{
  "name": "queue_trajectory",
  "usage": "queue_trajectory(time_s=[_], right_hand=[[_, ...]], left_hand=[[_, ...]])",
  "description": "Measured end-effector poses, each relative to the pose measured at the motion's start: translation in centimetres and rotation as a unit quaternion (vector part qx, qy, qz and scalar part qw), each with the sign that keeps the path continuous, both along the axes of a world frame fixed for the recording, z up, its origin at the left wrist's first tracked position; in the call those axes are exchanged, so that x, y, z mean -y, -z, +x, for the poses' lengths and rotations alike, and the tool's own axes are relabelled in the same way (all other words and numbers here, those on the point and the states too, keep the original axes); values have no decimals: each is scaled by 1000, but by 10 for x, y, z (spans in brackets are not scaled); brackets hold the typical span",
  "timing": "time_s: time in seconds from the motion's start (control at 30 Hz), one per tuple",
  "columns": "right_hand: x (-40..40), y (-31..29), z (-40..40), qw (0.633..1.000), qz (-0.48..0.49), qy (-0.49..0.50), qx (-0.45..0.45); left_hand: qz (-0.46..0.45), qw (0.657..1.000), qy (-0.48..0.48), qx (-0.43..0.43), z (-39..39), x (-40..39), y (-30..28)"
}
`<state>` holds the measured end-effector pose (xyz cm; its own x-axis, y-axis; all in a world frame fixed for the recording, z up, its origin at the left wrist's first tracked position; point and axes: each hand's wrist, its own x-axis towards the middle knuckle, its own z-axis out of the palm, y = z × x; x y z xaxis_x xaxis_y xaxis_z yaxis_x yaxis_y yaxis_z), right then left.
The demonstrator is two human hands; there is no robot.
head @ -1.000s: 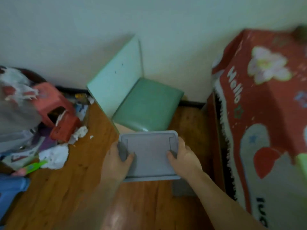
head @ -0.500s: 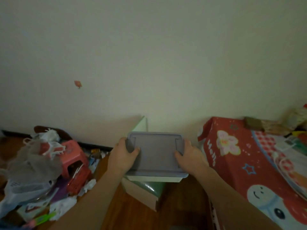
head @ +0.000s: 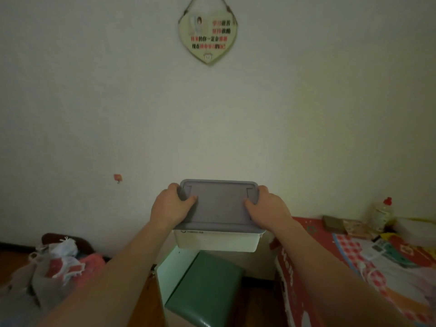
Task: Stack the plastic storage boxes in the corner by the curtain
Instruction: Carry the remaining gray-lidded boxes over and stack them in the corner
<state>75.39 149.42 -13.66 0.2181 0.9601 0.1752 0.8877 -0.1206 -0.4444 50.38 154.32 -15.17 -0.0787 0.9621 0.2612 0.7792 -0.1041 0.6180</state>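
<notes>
The fingers of the left hand are curled over the left end of the storage box; the thumb is laid on the grey lid. The right hand is clamped on the right end in the same way, thumb on the lid, remaining fingers hidden behind the rim. The box is held level in the air between both hands, in front of the wall, directly above a small green chair. The body of the box is white; a small dark marking is printed on its near face under the lid, too small to be read.

A heart-shaped plaque is hung on the wall above the box. Chinese text in red and black is printed on it; the characters are too blurred to be read reliably. A small red mark is seen on the wall to the left.

To the right, a red printed cover bearing the word "Hello" is spread over a raised surface; a bottle with a red cap is stood at its far end. At the left, plastic bags and a pink stool are piled on the wooden floor.
</notes>
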Motion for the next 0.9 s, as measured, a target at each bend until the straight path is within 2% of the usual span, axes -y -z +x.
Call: queue_trajectory(time_s=[0.23,0.4,0.6,0.9], right_hand=[[17,-56,2,999,36,29,6],[38,-89,9,995,63,74,0],[91,-107,35,983,76,166,7],[212,-118,90,947,83,309,24]], left_hand=[[31,999,10,-6,5,4,-57],[48,997,54,-10,19,2,-95],[79,987,141,-18,64,13,-120],[78,955,285,0,166,77,-126]])
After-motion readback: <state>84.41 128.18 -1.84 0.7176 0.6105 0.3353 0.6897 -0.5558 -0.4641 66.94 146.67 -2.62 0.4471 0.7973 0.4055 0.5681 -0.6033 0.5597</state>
